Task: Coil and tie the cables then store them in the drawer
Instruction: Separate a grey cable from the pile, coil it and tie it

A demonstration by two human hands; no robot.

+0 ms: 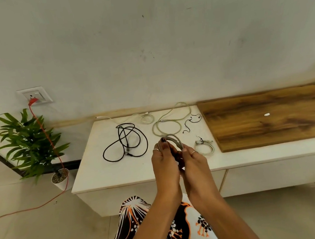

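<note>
We are mid-coil on the grey cable (172, 140), both the left hand (163, 159) and right hand (193, 159) gripping its loops above the table (100, 175), so next we likely tie it, though a tie isn't clearly visible.

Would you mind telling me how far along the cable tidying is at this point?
One small white coil on the cabinet top already looks tied. The left hand and right hand hold a grey cable looped into a coil, not yet visibly tied. The black cable, the loose pale cable and the white cable remain uncoiled. Nothing is in a drawer; the drawer front looks shut.
</note>
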